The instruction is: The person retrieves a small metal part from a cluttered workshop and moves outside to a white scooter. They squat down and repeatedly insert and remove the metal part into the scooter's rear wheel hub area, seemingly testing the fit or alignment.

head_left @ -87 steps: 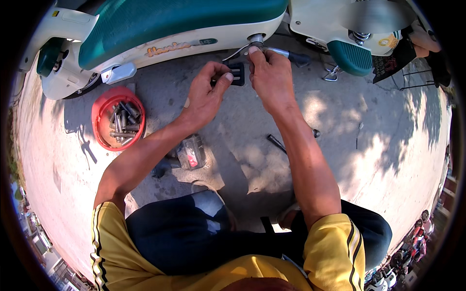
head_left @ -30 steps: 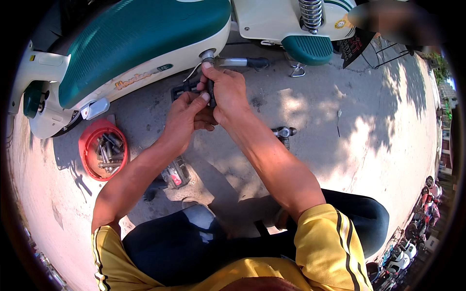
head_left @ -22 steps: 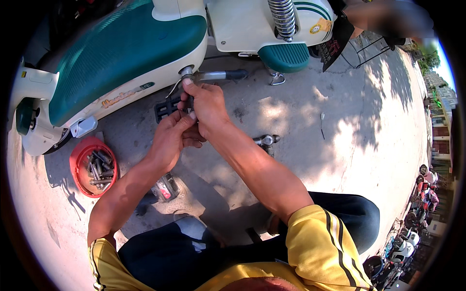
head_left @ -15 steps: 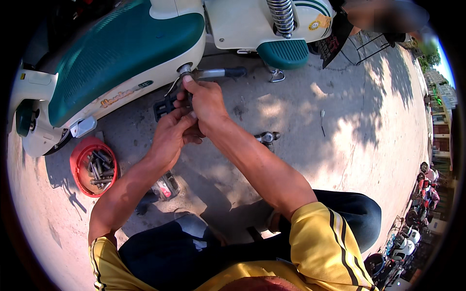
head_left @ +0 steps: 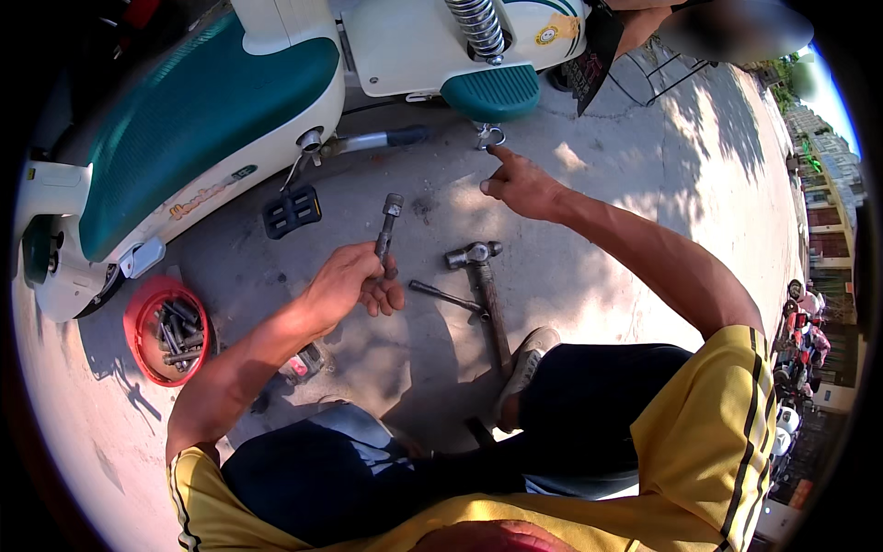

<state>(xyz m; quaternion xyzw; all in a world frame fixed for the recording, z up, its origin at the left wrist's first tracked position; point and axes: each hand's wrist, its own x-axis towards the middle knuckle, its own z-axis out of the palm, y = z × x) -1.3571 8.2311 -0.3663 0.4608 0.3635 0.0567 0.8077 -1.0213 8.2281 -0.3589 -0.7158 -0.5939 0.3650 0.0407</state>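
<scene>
My left hand (head_left: 349, 281) is closed round a metal socket tool (head_left: 390, 221), its round head pointing up and away from me. Farther off and to the right, my right hand (head_left: 524, 182) holds nothing; its index finger stretches toward a metal ring-shaped stand (head_left: 490, 136) under the scooter. I cannot tell whether the fingertip touches it. The white scooter (head_left: 267, 152) has a dark green footboard (head_left: 216, 115). A round metal axle end (head_left: 310, 141) shows at its lower side, near a crank arm (head_left: 359, 143) and a black pedal (head_left: 292, 212).
A ball-peen hammer (head_left: 490, 299) lies on the ground before my knees, with a slim metal wrench (head_left: 448, 299) against its handle. At left stands a red bowl (head_left: 138, 313) holding several metal tools. Another person's arm (head_left: 641, 28) shows at the far right. Parked motorbikes (head_left: 798, 354) line the right edge.
Both hands have left the axle. My left hand has drawn back toward me with the socket tool; my right hand has swung out to the right. The view has shifted right.
</scene>
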